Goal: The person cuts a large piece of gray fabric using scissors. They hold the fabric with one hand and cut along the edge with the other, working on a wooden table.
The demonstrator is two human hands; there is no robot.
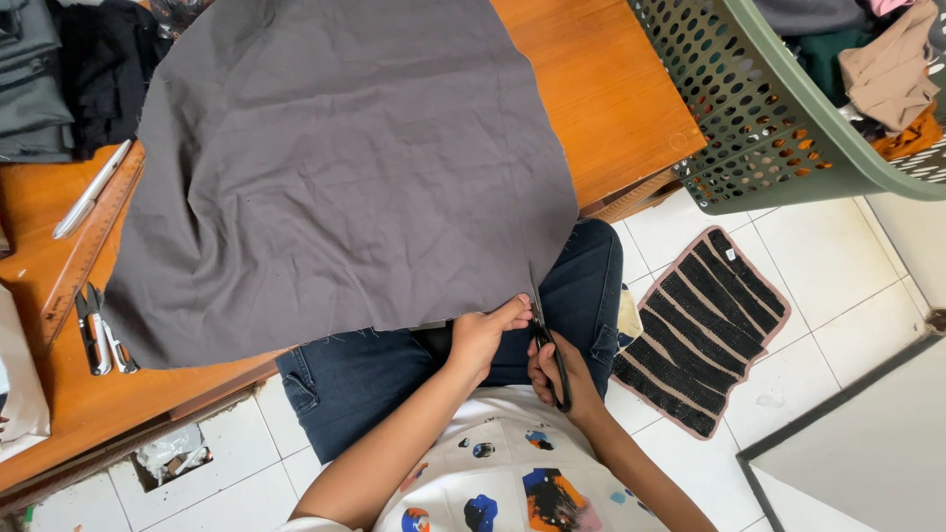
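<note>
A large sheet of dark grey fabric (345, 167) lies spread over an orange wooden table (611, 89), its near edge hanging over my lap. My left hand (485, 333) pinches that near edge at its lower right corner. My right hand (560, 374) grips black scissors (544, 335) right beside it. The scissor blades point up into the fabric edge, partly hidden by the cloth.
A wooden ruler (89, 246), a pen (91, 189) and small snips (99, 330) lie on the table's left side, with folded dark cloth (59, 79) behind. A green perforated laundry basket (778, 108) holds clothes at upper right. A striped mat (702, 330) lies on the white tiled floor.
</note>
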